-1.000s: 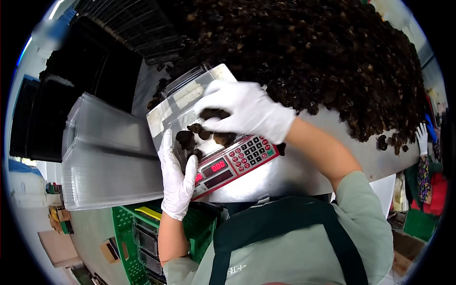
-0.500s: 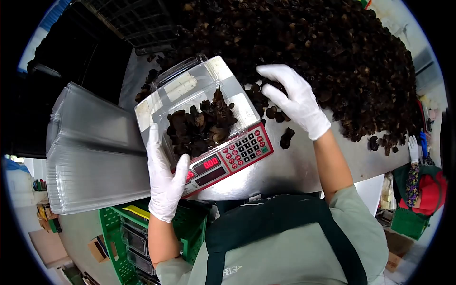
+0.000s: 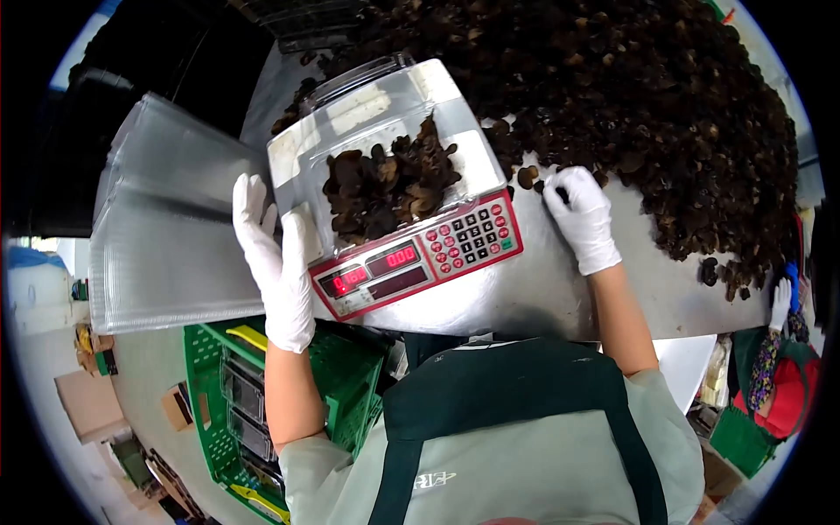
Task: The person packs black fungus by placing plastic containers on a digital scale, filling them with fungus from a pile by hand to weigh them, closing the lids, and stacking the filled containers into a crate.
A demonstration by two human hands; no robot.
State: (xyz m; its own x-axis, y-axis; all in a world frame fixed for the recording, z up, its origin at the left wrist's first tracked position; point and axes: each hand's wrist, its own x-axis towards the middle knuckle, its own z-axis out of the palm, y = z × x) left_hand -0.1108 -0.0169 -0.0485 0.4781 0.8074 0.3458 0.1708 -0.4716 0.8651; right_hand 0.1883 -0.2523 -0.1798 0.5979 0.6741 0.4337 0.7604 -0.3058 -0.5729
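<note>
A digital scale (image 3: 472,236) with a red keypad panel bears an open clear plastic box (image 3: 311,162) holding dark wood ear mushrooms (image 3: 376,197). Its lit display reads about 0.160 and 0.00. My left hand (image 3: 278,271), in a white glove, is at the box's left side with fingers stretched out and thumb apart, holding nothing. Right of the scale, my gloved right hand (image 3: 584,223) has its fingers curled over the metal table, pinching a dark wood ear piece (image 3: 561,194) mostly hidden by the fingers. A few loose pieces (image 3: 527,177) lie beside it.
A large heap of wood ear mushrooms (image 3: 612,96) covers the back and right of the metal table (image 3: 499,302). Stacked clear boxes (image 3: 179,236) stand left. Below is a green crate (image 3: 206,385) with packed boxes. A co-worker's gloved hand (image 3: 780,304) shows far right.
My right hand has come down from the heap's edge and closed on the loose piece on the table. My left hand has moved off the box's front corner. The whole view has shifted.
</note>
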